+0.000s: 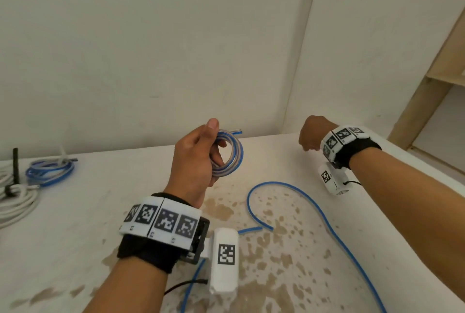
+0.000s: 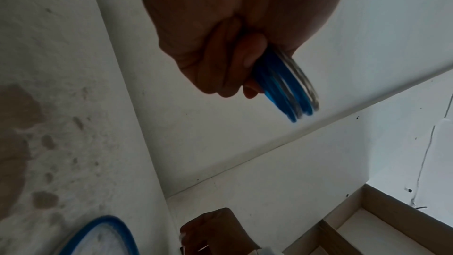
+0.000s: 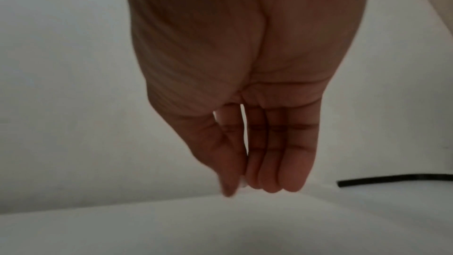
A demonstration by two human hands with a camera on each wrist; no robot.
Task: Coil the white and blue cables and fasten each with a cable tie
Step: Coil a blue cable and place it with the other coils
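While the left hand [image 1: 195,159] is raised above the table [image 1: 75,224], these lines hold.
Left hand: fingers and thumb curl round a small coil of blue cable [image 1: 230,155], held upright in the air, near the middle of the scene; the wrist view shows the same loops [image 2: 284,82] jutting from the fist.
Loose cable: the rest of the blue cable [image 1: 314,209] trails in a curve over the stained tabletop to the right and towards the near edge.
Right hand [image 1: 312,133]: hangs above the far right of the table with nothing in it; in the wrist view its fingers [image 3: 277,152] are straight and close together, pointing down.
Far left: a tied blue bundle [image 1: 49,170] lies beside a white cable bundle [image 1: 15,199].
Black strip [image 3: 392,178]: lies flat on the table near the right hand.
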